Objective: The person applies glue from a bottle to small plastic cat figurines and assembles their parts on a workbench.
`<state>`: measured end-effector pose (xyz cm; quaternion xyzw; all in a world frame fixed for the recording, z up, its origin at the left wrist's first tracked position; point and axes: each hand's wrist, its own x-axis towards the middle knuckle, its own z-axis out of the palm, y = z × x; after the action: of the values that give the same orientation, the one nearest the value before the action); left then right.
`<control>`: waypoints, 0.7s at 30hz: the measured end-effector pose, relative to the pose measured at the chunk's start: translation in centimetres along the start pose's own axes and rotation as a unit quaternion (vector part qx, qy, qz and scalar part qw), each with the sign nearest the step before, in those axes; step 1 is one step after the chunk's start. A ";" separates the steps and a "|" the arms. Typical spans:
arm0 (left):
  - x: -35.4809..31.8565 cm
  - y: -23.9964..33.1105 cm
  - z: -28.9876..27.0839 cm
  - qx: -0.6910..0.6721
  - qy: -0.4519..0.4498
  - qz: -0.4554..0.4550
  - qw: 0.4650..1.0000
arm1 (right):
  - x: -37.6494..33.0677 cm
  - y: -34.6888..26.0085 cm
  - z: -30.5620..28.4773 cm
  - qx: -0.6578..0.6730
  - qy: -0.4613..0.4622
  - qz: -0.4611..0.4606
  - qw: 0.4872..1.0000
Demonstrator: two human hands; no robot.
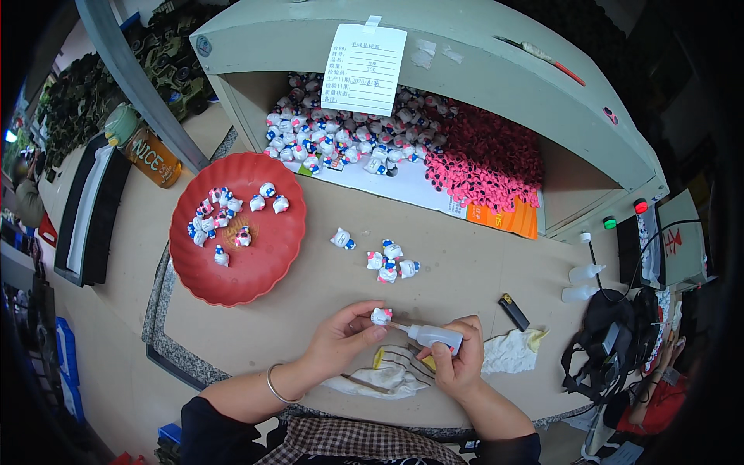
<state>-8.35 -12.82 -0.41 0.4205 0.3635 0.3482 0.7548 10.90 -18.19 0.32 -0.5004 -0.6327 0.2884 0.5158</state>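
Figurine (pixel 380 315) — small, white with pink and blue — sits pinched in our left hand (pixel 341 335) fingertips over the table (pixel 294 310); our right hand (pixel 459 360) grips a small squeeze bottle (pixel 432 335), nozzle touching it. We judge the batch barely started: a dozen or so figurines in the red dish (pixel 267 271), five loose (pixel 387 260) beside it, a big heap (pixel 341 132) plus pink parts (pixel 484 159) filling the grey bin (pixel 434 70).

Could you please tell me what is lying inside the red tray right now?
About a dozen small white figurines lie loose in the red tray, mostly upper left. Anything beneath them is hidden.
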 end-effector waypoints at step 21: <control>0.0 -0.3 -0.1 0.032 0.020 0.004 0.999 | -0.2 -0.2 0.0 -0.021 0.010 -0.001 1.000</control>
<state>-8.39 -12.93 -0.69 0.4388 0.3875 0.3482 0.7321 10.80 -18.48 0.42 -0.5137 -0.6337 0.2696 0.5117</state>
